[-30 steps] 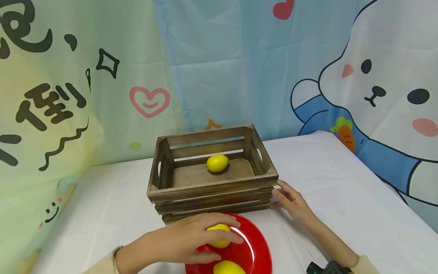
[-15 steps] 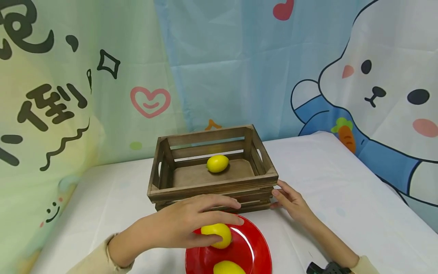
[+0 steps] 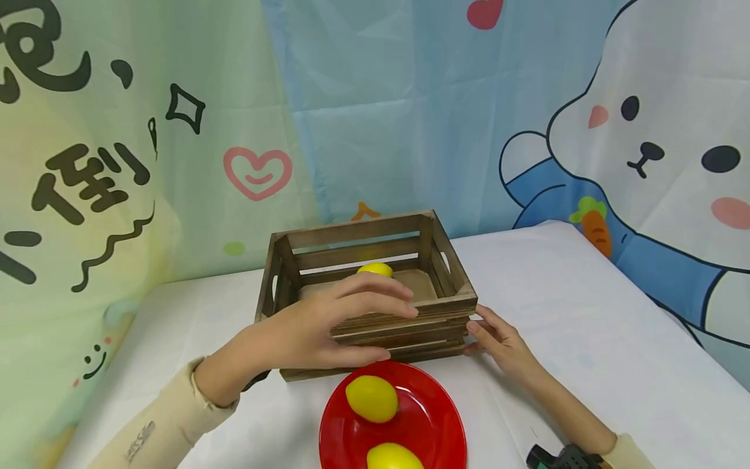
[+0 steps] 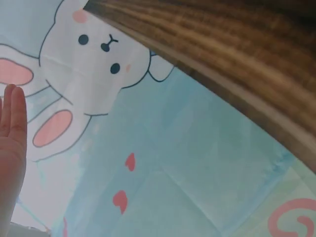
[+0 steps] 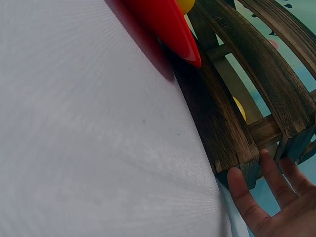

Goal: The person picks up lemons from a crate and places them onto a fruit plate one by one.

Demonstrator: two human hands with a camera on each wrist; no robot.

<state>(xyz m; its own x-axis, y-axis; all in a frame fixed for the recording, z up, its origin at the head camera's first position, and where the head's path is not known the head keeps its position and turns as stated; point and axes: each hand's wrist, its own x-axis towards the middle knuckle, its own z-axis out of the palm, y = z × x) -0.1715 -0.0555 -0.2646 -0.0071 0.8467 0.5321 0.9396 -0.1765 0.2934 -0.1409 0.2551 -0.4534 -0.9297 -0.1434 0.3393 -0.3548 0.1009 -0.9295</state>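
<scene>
"Red plate (image 3: 436, 417) down at the bottom of the head view: what is it carrying?"

"Two lemons. The far lemon (image 3: 372, 398) is lying toward the crate, and the near lemon (image 3: 395, 457) is running out of frame."

"And the wooden crate (image 3: 445, 307)?"

"It's standing just beyond the plate on a white cloth (image 3: 521, 280), with a third lemon (image 3: 375, 268) resting inside, partly hidden by the left hand (image 3: 331, 319)."

"Is that hand gripping anything?"

"No, it's holding nothing. Its fingers are stretching loosely rightward in front of the crate's front slats; whether they're touching the wood, I can't tell."

"What about the right hand (image 3: 500, 345)?"

"Its fingertips are resting against the crate's right front corner, the fingers fairly straight, not clasping it. Behind everything, a printed curtain (image 3: 375, 111) is hanging."
</scene>
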